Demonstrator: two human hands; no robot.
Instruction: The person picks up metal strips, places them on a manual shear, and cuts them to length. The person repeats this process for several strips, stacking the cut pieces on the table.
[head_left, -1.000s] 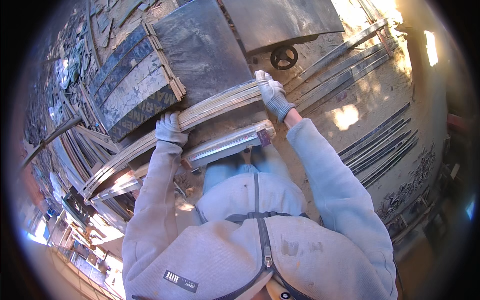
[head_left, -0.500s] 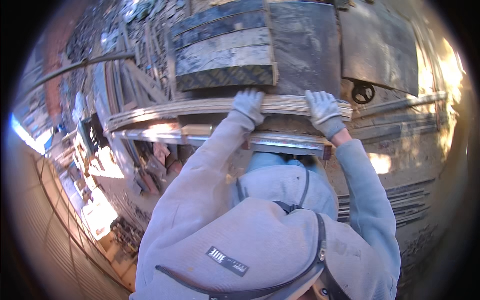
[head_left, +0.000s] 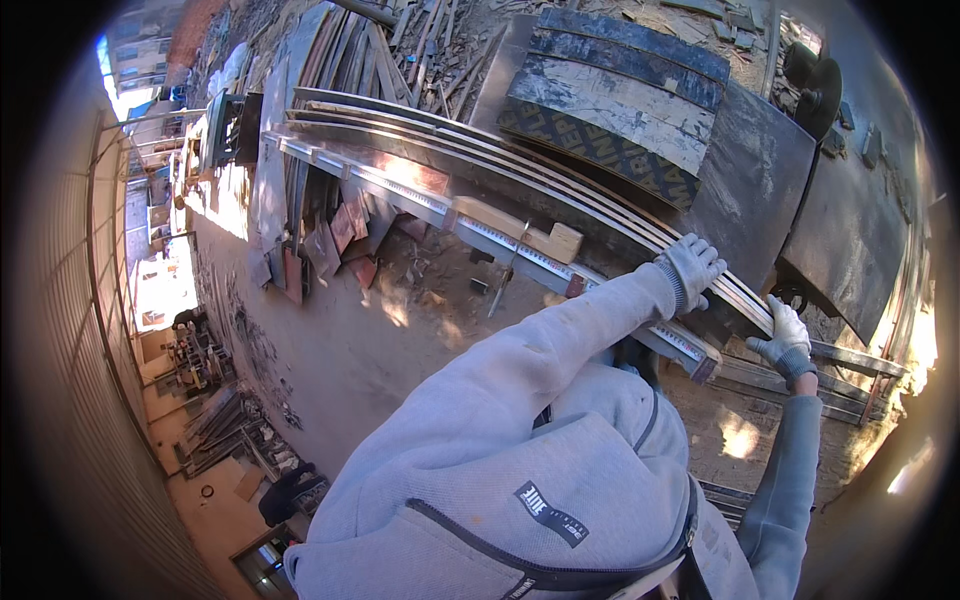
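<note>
My gloved left hand (head_left: pixel 690 270) is closed over the near end of a bundle of long, thin plywood strips (head_left: pixel 620 217), its fingers across their top edges. At the very end of the bundle, my gloved right hand (head_left: pixel 785 335) grips the same strips. They stand on edge side by side, and at their far left end they spread slightly apart. Along my side of them runs a metal rail (head_left: pixel 400 195) with a measuring scale on it. A small wood block (head_left: pixel 563 243) sits beside the rail. My thumbs are partly hidden.
Beyond the strips lies a stack of dark coated panels (head_left: pixel 620 100) on a dark metal table (head_left: pixel 765 165). A handwheel (head_left: pixel 792 293) shows under the table's edge. Reddish board offcuts (head_left: pixel 350 225) lean below the rail. Scrap wood (head_left: pixel 440 50) litters the far ground.
My view has turned to the left, so the strips now slant down to the right. Both hands keep their hold and sit closer together near the right end. The strips' far ends look more separated.
</note>
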